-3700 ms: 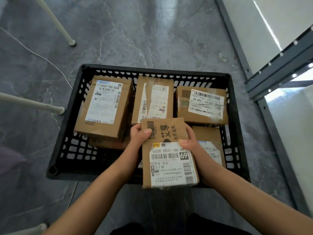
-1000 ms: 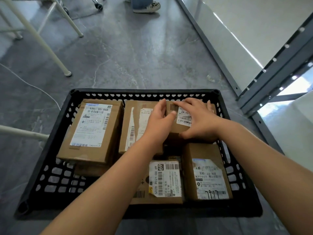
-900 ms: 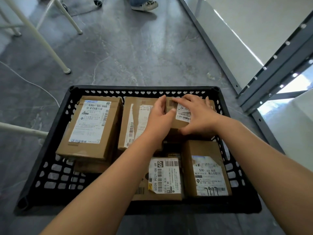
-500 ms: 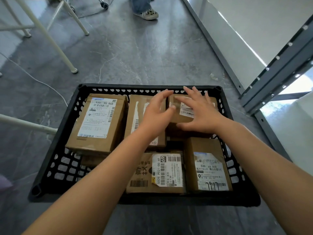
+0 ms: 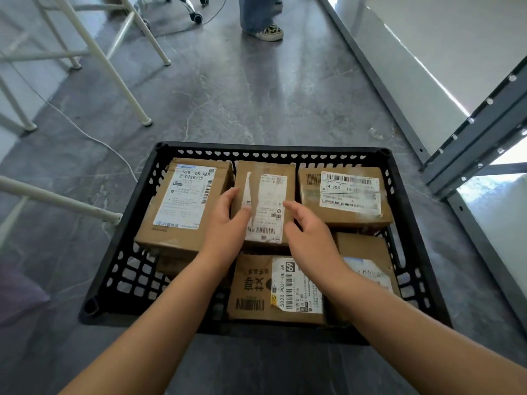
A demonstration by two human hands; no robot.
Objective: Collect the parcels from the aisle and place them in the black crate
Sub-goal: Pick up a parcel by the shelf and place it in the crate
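Hands over the black plastic crate (image 5: pixel 128 252) on the floor! Left hand (image 5: pixel 225 226) lies loose along the left edge of the tall brown cardboard parcel (image 5: pixel 266 192) in the far middle, fingers nearly straight, thumb across its top. Right hand (image 5: pixel 308 232) hangs above that parcel's right edge, fingers relaxed and apart, gripping nothing (whether either hand truly presses the card, I cannot tell).

Every parcel sits inside the perforated walls. The far-left brown box (image 5: pixel 185 206) rides tilted on a lower box, and the far-right brown box (image 5: pixel 345 198) sits close to the right wall. The near-middle brown box (image 5: pixel 256 289) lies flat by the near rim, and the near-right brown box (image 5: pixel 368 249) is half hidden under the right forearm.

Room to move: the near-left corner shows bare crate bottom. Beyond the far rim, grey stone-look floor (image 5: pixel 256 104) runs between white metal legs (image 5: pixel 114 69) on the left and grey steel racking (image 5: pixel 473 138) on the right, with someone's patterned shoe (image 5: pixel 269 32) at the far end.

Labels: "530- D5 A68" far left, "J4-J06" far right, "5028 P021-00 69" near middle with a bold "69". The middle label is too small to read.
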